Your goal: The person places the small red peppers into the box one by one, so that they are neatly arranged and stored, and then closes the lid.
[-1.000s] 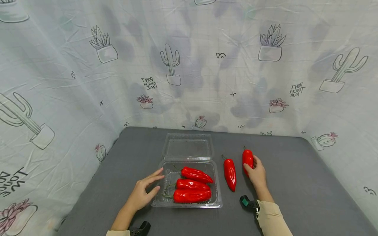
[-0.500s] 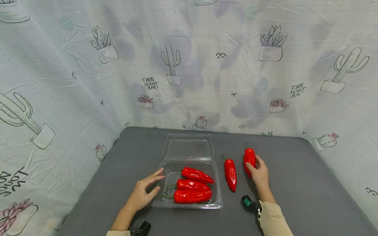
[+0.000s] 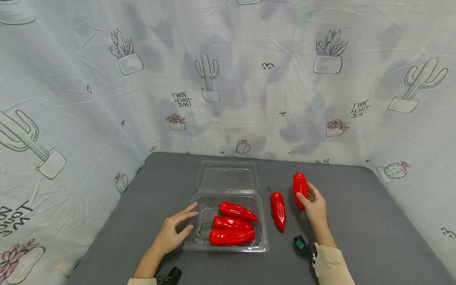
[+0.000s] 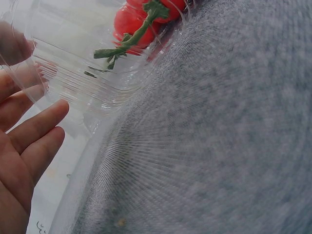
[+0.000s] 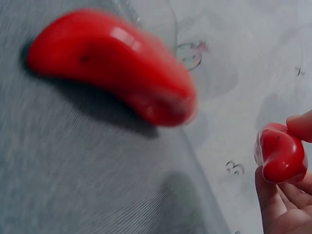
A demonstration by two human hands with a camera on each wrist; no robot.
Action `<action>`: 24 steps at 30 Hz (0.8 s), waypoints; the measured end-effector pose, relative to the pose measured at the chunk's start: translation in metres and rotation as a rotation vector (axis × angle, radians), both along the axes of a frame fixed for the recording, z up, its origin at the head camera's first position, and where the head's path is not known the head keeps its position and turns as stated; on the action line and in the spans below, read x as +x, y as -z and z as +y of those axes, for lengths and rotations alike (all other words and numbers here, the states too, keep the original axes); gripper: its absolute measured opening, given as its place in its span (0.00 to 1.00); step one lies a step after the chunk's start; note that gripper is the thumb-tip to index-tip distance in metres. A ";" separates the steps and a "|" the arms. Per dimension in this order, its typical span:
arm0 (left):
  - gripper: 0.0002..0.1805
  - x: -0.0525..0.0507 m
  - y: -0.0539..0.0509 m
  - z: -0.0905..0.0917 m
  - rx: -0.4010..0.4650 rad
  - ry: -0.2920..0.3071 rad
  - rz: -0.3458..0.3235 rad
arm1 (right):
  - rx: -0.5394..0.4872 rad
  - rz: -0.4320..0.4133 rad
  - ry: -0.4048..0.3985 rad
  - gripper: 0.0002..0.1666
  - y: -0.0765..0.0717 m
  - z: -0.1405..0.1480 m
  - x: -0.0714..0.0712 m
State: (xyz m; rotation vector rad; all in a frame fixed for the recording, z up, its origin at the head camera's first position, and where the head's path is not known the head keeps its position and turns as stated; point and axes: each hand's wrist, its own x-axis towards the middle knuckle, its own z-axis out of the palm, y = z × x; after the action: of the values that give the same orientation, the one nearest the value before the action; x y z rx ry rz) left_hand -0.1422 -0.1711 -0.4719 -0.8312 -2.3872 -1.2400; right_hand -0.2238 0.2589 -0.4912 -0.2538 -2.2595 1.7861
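Between the thumb and fingers of my right hand [image 3: 316, 208] is a red pepper [image 3: 299, 185], held stem away from me. The right wrist view shows this pepper's blunt tip [image 5: 284, 158] raised off the table. To its left another red pepper [image 3: 278, 211] lies on the cloth. My left hand [image 3: 170, 234] is at the left side of a clear plastic clamshell box [image 3: 263, 233], its fingers loosely extended at the wall. Whether they press on it cannot be told. Inside lie three red peppers [image 3: 232, 236] with green stems pointing left.
The box's transparent lid [image 3: 228, 178] is folded back, away from me. Grey cloth [image 3: 370, 221] covers the table. A pale curtain with cactus prints [image 3: 242, 87] hangs behind the table and along its sides.
My right hand has moved slightly away from me and to the right, carrying the pepper up off the table. The left hand and the box have stayed in place.
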 end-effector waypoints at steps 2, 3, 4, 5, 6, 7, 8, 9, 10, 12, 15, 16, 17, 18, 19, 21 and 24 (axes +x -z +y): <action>0.19 0.000 0.000 0.000 0.002 0.002 0.002 | -0.006 0.005 -0.024 0.39 -0.005 -0.002 0.002; 0.20 0.000 0.000 0.000 0.002 0.003 0.003 | -0.008 0.005 -0.040 0.39 -0.007 -0.004 0.002; 0.20 0.000 0.000 0.000 0.003 0.004 0.004 | -0.012 0.005 -0.056 0.39 -0.009 -0.005 0.003; 0.20 0.000 0.000 0.000 0.003 0.004 0.005 | -0.018 0.002 -0.077 0.38 -0.011 -0.007 0.003; 0.20 0.000 0.000 0.000 0.003 0.004 0.003 | -0.026 -0.002 -0.101 0.38 -0.013 -0.008 0.003; 0.20 0.000 0.000 0.000 0.003 0.004 0.002 | -0.036 -0.005 -0.126 0.38 -0.014 -0.010 0.004; 0.20 0.000 0.000 0.000 0.001 0.004 0.000 | -0.057 -0.007 -0.149 0.38 -0.015 -0.012 0.004; 0.19 0.001 0.000 0.000 -0.001 0.001 -0.003 | -0.074 -0.007 -0.172 0.38 -0.016 -0.013 0.004; 0.19 0.001 0.000 0.000 -0.004 -0.001 -0.005 | -0.093 -0.005 -0.198 0.38 -0.017 -0.015 0.005; 0.19 0.001 -0.001 0.000 -0.013 -0.009 -0.010 | -0.136 0.002 -0.248 0.37 -0.017 -0.018 0.005; 0.19 0.001 -0.002 0.000 -0.025 -0.018 -0.017 | -0.175 0.024 -0.314 0.35 -0.019 -0.023 0.006; 0.19 0.002 -0.002 0.000 -0.026 -0.021 -0.018 | -0.181 0.031 -0.334 0.35 -0.020 -0.024 0.006; 0.19 0.002 -0.002 0.000 -0.028 -0.022 -0.018 | -0.187 0.036 -0.353 0.35 -0.021 -0.026 0.007; 0.19 0.002 -0.003 0.000 -0.028 -0.023 -0.017 | -0.190 0.040 -0.371 0.34 -0.022 -0.027 0.007; 0.19 0.002 -0.003 0.000 -0.028 -0.024 -0.016 | -0.188 0.041 -0.387 0.34 -0.023 -0.029 0.008; 0.19 0.002 -0.003 0.000 -0.025 -0.022 -0.011 | -0.182 0.039 -0.414 0.34 -0.025 -0.033 0.009; 0.19 0.001 -0.003 0.000 -0.015 -0.014 0.000 | -0.149 0.032 -0.450 0.34 -0.027 -0.039 0.011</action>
State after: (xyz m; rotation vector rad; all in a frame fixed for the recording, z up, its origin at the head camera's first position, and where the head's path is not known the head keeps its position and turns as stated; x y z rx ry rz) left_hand -0.1415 -0.1708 -0.4690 -0.8182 -2.4005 -1.2184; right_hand -0.2130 0.2202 -0.4637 0.2800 -2.2941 2.1563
